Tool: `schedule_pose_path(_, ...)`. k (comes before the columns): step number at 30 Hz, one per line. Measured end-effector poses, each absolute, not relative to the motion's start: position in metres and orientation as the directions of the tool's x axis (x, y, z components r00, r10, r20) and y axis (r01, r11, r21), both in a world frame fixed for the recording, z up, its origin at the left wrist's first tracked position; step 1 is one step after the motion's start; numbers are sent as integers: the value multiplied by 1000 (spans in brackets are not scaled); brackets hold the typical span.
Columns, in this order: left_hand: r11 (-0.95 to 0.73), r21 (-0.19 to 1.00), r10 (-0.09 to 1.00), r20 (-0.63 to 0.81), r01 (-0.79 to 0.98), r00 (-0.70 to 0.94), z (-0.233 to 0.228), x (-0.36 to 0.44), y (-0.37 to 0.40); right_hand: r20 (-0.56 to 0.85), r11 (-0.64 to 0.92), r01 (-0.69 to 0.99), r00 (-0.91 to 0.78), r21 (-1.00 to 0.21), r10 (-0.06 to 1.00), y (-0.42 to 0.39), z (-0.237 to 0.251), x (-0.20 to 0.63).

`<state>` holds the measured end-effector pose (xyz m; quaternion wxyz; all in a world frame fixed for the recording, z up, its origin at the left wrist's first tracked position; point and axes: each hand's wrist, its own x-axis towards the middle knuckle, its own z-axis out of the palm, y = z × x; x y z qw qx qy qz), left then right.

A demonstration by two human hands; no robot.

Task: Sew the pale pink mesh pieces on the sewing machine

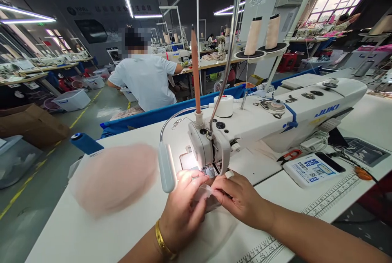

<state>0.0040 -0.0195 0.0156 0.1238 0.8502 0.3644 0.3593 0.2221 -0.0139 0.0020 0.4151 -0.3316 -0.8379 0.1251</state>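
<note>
Quite sheer, pale fabric (207, 192)

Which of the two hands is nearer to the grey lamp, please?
Left. The left hand is close beside the lower end of the grey lamp; the right hand is farther away, beyond the left hand.

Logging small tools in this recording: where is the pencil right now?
In the head view, near the centre, the pencil stands upright on the sewing machine, at its needle end, just left of the curved metal rod.
</note>
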Motion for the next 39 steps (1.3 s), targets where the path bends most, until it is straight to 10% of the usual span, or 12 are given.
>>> schedule_pose_path(39,-714,438,689,581,546,434,17,4,-21,682,802,381,-427,-459,593,-12,4,222)
